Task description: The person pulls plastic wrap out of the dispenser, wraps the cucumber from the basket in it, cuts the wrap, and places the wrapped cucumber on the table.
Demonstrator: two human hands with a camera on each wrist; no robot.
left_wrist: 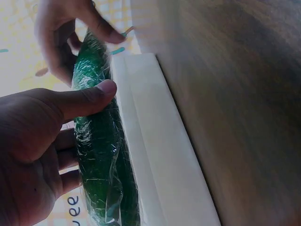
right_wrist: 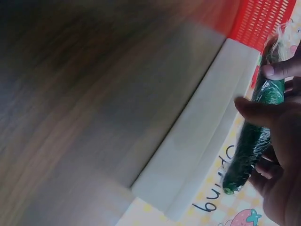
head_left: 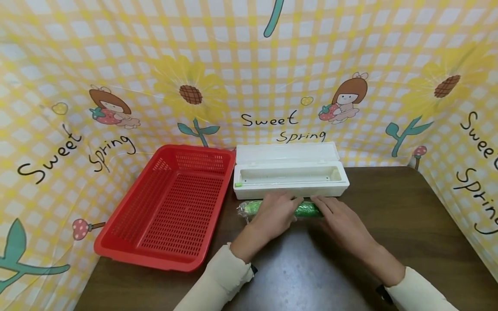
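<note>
A green cucumber wrapped in clear cling film lies crosswise between both hands, with loose crinkled film at its left end. My left hand grips its middle; in the left wrist view the thumb presses one side and the fingers pass behind the cucumber. The right hand curls round its right part, thumb on the near side and fingers beneath, as the right wrist view shows. The bare end of the cucumber sticks out past those fingers. Just behind the hands stands a long white box with its lid raised.
A red perforated plastic basket stands to the left on the brown wooden table. Behind and at both sides hangs a yellow checked cloth with printed flowers. A small green piece sits at the white box's left corner.
</note>
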